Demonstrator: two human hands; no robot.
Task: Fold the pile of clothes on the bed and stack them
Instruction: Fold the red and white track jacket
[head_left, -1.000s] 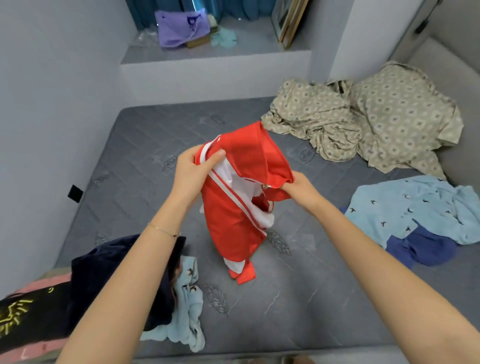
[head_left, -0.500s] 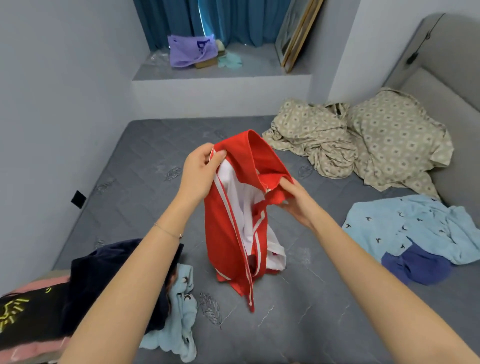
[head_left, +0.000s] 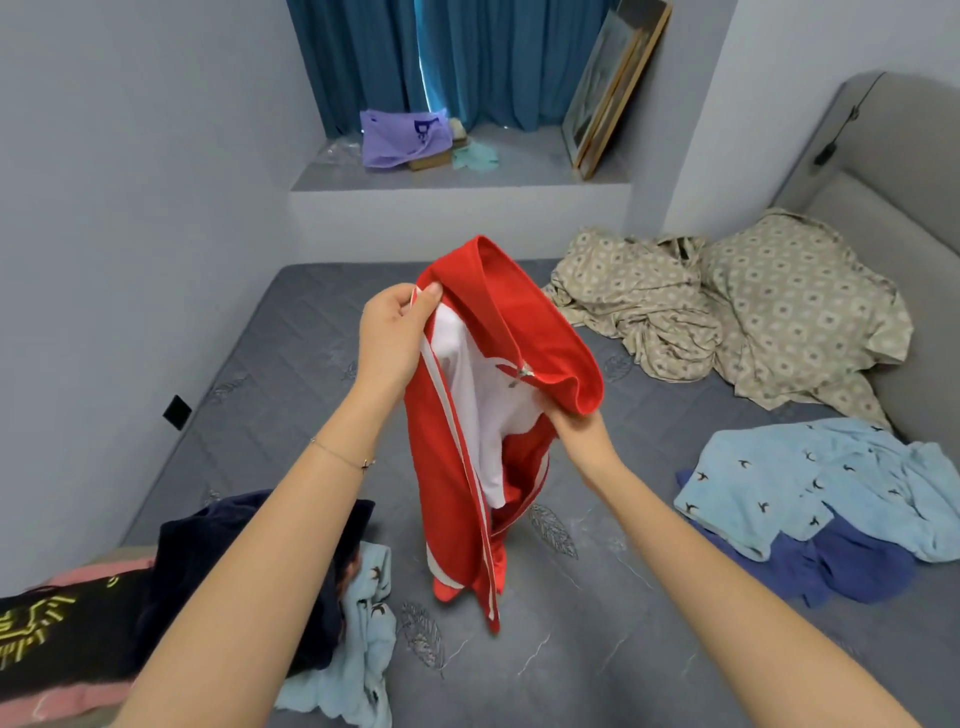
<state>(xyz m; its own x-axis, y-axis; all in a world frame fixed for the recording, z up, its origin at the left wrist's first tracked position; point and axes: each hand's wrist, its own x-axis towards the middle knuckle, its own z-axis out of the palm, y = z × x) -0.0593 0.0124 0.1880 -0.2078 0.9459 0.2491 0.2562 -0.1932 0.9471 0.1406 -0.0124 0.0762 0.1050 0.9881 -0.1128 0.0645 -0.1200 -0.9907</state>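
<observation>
A red garment (head_left: 457, 488) with white stripes and white lining hangs above the grey mattress (head_left: 587, 639), its lower end touching the bed. My left hand (head_left: 395, 332) pinches its top edge at the upper left. My right hand (head_left: 576, 431) grips the red hem lower on the right. A dark navy garment (head_left: 208, 561) lies over a black and pink one (head_left: 57, 639) at the near left, with a pale blue patterned piece (head_left: 363, 649) beside them. At the right a light blue bird-print garment (head_left: 810, 483) lies on a dark blue one (head_left: 852, 566).
A crumpled beige patterned sheet (head_left: 639, 306) and pillow (head_left: 800, 312) lie at the head of the bed on the right. Grey walls close the left side. A window ledge (head_left: 467, 176) behind the bed holds a purple bag (head_left: 400, 137) and leaning picture frames (head_left: 608, 88).
Both hands have lifted the red garment higher, so it hangs longer and opens to show more white lining. The view has tilted up.
</observation>
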